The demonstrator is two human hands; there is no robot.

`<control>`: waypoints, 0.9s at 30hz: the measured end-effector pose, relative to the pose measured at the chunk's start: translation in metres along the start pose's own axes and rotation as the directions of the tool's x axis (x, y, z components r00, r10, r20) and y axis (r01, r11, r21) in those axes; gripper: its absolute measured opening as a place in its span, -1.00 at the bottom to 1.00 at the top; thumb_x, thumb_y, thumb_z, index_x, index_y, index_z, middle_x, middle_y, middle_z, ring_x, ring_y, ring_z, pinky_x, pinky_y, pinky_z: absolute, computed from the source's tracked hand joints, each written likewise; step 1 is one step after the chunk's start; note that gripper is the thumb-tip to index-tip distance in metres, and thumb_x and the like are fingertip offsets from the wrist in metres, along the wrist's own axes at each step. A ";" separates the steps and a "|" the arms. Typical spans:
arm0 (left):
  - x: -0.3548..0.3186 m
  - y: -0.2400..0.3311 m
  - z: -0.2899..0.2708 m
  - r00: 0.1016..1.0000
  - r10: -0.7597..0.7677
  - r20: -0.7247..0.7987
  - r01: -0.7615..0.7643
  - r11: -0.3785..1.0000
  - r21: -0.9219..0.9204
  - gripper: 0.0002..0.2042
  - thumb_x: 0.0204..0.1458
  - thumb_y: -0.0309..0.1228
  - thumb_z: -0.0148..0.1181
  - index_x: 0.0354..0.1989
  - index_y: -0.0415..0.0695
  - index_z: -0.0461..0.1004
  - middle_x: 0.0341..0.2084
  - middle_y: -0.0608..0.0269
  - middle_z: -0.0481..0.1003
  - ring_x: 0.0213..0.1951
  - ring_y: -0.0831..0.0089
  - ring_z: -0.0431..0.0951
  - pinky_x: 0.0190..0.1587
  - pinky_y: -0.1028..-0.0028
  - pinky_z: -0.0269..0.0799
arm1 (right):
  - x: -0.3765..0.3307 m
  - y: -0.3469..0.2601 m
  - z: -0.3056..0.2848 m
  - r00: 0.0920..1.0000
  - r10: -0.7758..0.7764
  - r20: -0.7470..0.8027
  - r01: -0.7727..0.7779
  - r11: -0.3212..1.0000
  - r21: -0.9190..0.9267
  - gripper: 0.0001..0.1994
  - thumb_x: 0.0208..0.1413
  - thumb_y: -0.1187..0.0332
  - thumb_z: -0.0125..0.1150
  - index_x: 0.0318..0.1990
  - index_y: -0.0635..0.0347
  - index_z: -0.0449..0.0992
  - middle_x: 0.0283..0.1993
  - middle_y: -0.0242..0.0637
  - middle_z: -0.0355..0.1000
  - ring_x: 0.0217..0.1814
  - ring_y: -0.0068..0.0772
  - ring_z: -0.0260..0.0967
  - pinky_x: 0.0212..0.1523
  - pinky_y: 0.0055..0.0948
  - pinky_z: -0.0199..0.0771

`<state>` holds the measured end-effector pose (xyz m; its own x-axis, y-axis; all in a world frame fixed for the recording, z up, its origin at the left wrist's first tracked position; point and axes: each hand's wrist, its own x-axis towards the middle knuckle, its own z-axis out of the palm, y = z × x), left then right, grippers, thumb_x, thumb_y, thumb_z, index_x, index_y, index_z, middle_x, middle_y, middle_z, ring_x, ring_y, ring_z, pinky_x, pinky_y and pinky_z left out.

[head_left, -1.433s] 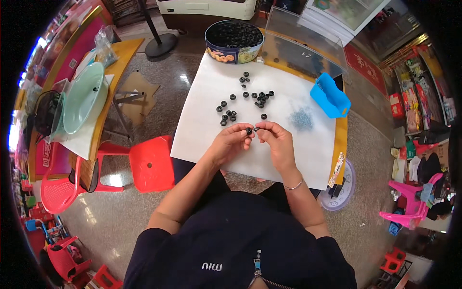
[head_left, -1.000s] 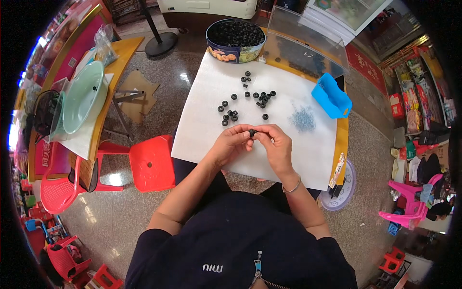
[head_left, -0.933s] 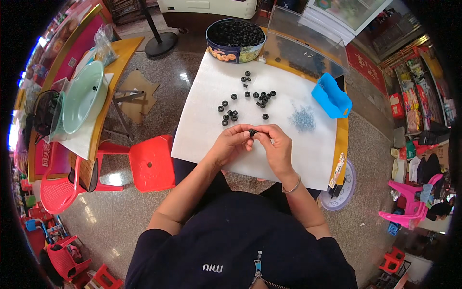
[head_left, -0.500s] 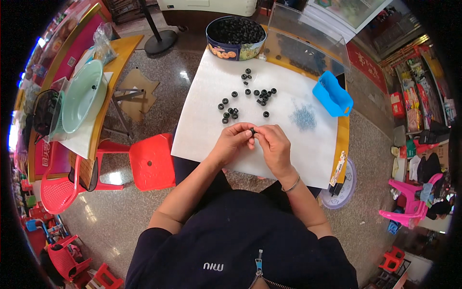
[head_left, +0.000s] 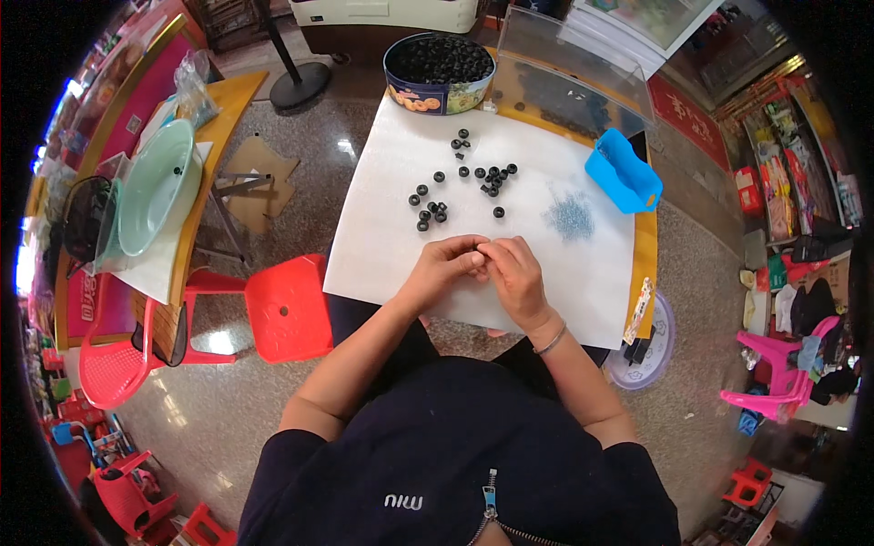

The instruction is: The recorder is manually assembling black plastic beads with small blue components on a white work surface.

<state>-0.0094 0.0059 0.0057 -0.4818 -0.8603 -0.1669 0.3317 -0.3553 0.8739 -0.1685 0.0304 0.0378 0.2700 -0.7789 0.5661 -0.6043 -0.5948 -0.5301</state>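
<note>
Over the near part of a white sheet (head_left: 382,255), my left hand (head_left: 444,267) and my right hand (head_left: 517,280) meet at the fingertips. Both are closed in a pinch on a small black part, now almost wholly covered by the fingers. Just beyond my hands lie several black ring-shaped parts (head_left: 499,212), some single and some bunched together. Small irregular black pieces (head_left: 460,156) lie among them. To the right of the rings is a loose heap of tiny pale-blue pins or bits (head_left: 571,217), too fine to tell.
A round tin (head_left: 440,98) full of black parts stands at the table's far edge. Beside it are a clear plastic box (head_left: 574,77) and a blue scoop-like container (head_left: 624,173). A red stool (head_left: 287,305) is at left; a green basin (head_left: 162,196) sits on another table.
The black part showed between my fingertips before; my fingers now cover it. My right fingers have shifted slightly inward. The whole view has moved a little.
</note>
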 end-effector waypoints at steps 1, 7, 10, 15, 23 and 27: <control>0.000 -0.001 0.000 0.999 0.036 0.029 -0.038 0.998 0.047 -0.73 0.12 -0.46 0.08 -0.05 -0.35 0.42 -0.38 0.26 0.51 -0.41 0.60 0.46 -0.28 0.60 0.41 | -0.001 -0.001 0.001 1.000 -0.005 -0.004 0.005 1.000 0.002 -0.75 -0.11 0.63 0.12 -0.20 0.28 0.45 -0.28 -0.23 0.39 -0.28 -0.20 0.32 -0.29 -0.35 0.39; 0.000 0.000 -0.002 0.998 -0.022 0.055 0.020 0.999 0.038 -0.71 0.12 -0.42 0.08 -0.06 -0.37 0.40 -0.36 0.23 0.48 -0.40 0.55 0.45 -0.27 0.57 0.41 | -0.004 -0.003 0.001 0.998 0.065 0.010 -0.065 0.993 0.096 -0.74 -0.07 0.62 0.09 -0.16 0.29 0.44 -0.24 -0.19 0.38 -0.24 -0.17 0.33 -0.25 -0.33 0.39; 0.002 -0.005 -0.004 0.999 -0.036 0.025 0.039 0.994 -0.101 -0.70 0.15 -0.40 0.06 -0.03 -0.35 0.38 -0.38 0.27 0.45 -0.44 0.57 0.42 -0.31 0.57 0.41 | -0.004 -0.007 0.002 0.980 0.198 0.000 -0.195 0.965 0.175 -0.76 -0.01 0.59 0.07 -0.13 0.28 0.43 -0.21 -0.16 0.37 -0.21 -0.18 0.35 -0.21 -0.36 0.40; 0.004 -0.014 -0.006 1.000 -0.009 -0.012 0.007 0.988 -0.154 -0.71 0.17 -0.38 0.01 -0.01 -0.31 0.34 -0.42 0.32 0.41 -0.50 0.61 0.35 -0.42 0.59 0.35 | -0.001 -0.006 0.014 0.941 0.335 -0.039 -0.319 0.921 0.223 -0.78 0.11 0.49 0.02 -0.08 0.28 0.42 -0.15 -0.14 0.37 -0.15 -0.22 0.37 -0.16 -0.40 0.41; -0.001 -0.007 0.001 0.997 -0.032 -0.066 0.023 0.990 -0.138 -0.74 0.19 -0.37 -0.05 -0.05 -0.28 0.36 -0.38 0.31 0.41 -0.50 0.62 0.33 -0.52 0.62 0.24 | -0.006 -0.006 0.037 0.917 0.399 0.007 -0.375 0.857 0.354 -0.76 0.24 0.43 -0.10 -0.02 0.29 0.40 -0.05 -0.19 0.36 -0.25 -0.47 0.40 -0.31 -0.55 0.46; 0.001 -0.007 0.001 0.996 -0.049 -0.080 0.031 0.977 -0.212 -0.75 0.17 -0.34 -0.03 -0.11 -0.27 0.38 -0.43 0.33 0.38 -0.53 0.61 0.29 -0.54 0.62 0.22 | -0.006 -0.010 0.033 0.902 0.431 0.030 -0.401 0.809 0.429 -0.78 0.21 0.45 -0.07 -0.03 0.26 0.41 -0.09 -0.15 0.36 -0.18 -0.31 0.40 -0.21 -0.44 0.43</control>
<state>-0.0129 0.0083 0.0001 -0.4313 -0.8683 -0.2452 0.4812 -0.4512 0.7516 -0.1394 0.0344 0.0193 0.0051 -0.9647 0.2632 -0.2759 -0.2543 -0.9269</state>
